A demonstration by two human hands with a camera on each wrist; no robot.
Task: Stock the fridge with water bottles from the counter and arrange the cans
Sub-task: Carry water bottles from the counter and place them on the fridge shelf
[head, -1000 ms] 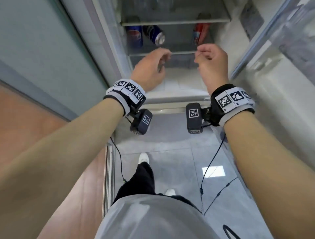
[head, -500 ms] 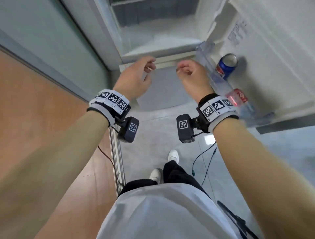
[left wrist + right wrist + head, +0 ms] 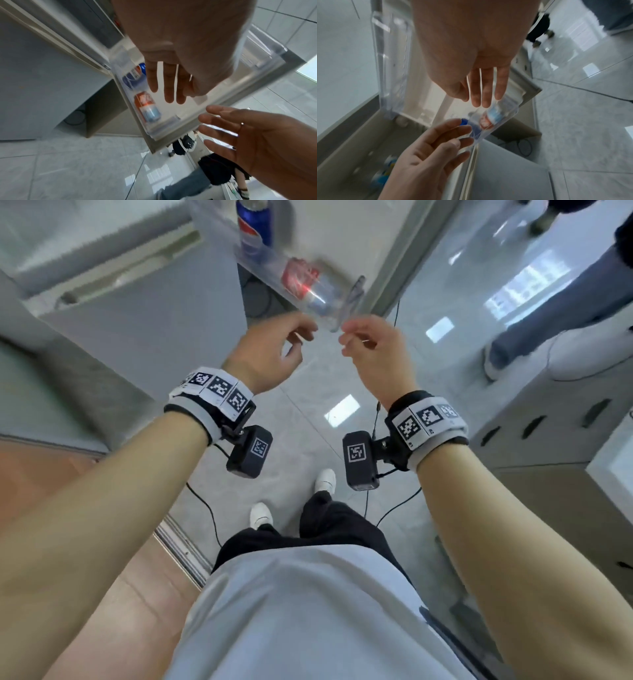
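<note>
A blue can [image 3: 253, 225] and a red can [image 3: 299, 280] stand in the clear door bin [image 3: 329, 302] of the open fridge door, blurred by motion. My left hand [image 3: 291, 344] and right hand [image 3: 356, 340] hang side by side just below the bin's near corner, fingers relaxed and holding nothing. In the left wrist view the left fingers [image 3: 165, 86] point toward the blue can [image 3: 134, 77] and the red can [image 3: 147, 106]. From the right wrist the red can [image 3: 489, 119] shows through the bin wall. No water bottle shows in any view.
The grey lower fridge front [image 3: 144, 316] fills the left. A white cabinet [image 3: 555, 419] stands at the right, with another person's legs [image 3: 561, 313] beyond it. Cables [image 3: 209, 508] trail over the grey tiled floor by my feet.
The view has swung from the fridge shelves to the door bin on the right. Both hands have drawn back from the shelves and stay empty.
</note>
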